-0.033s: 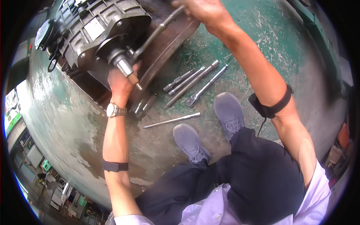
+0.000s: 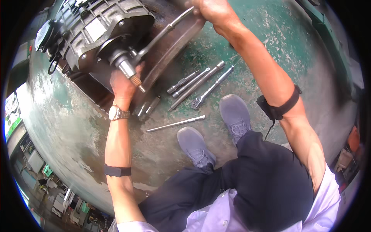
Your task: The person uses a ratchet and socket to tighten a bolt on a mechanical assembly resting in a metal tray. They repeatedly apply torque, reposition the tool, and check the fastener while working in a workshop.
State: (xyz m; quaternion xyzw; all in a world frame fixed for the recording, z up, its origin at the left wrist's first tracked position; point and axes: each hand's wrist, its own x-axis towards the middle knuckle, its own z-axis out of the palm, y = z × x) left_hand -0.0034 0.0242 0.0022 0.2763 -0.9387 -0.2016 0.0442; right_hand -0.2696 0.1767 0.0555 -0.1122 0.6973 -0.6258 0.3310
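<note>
A grey cast-metal gearbox-like housing (image 2: 112,42) lies at the upper left, its splined shaft (image 2: 129,71) pointing toward me. A long-handled wrench (image 2: 164,33) runs from beside the shaft's base up to the right. My right hand (image 2: 218,15) is closed around the far end of its handle; the fingertips are partly cut off by the upper edge. Under the shaft, close to the wrench head, is my left hand (image 2: 123,86), its fingers curled. The shaft and shadow hide most of them, so what they grip cannot be made out.
The housing rests on a rusty brown metal stand (image 2: 170,63). On the worn green floor lie a ratchet (image 2: 208,91), several metal bars (image 2: 199,85), two sockets (image 2: 148,106) and a thin rod (image 2: 176,123). My shoes (image 2: 195,145) are just behind them. A green beam (image 2: 328,38) stands at the right.
My right hand and the wrench's handle end have shifted slightly to the right. My left hand stays under the shaft.
</note>
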